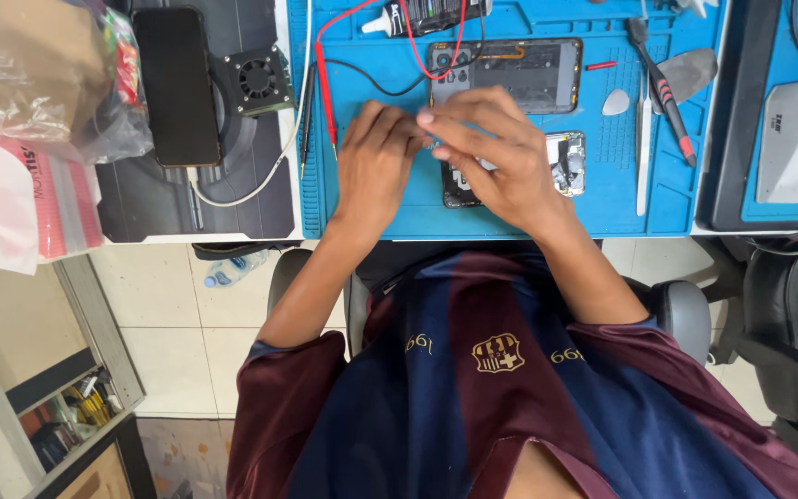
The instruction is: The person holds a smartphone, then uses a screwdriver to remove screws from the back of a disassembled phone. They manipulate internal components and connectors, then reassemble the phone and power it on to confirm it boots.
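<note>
Hands (436, 152) together, pinching a tiny part above opened phone (510, 171) on blue mat (371, 203).

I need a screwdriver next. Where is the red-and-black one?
In the head view, the red-and-black screwdriver lies on the blue work mat, toward its right edge, beside the metal tweezers and right of the opened phone.

One head-worn camera looks steeply down, close over the desk (233, 231) at the frame's top, the lap below.
</note>
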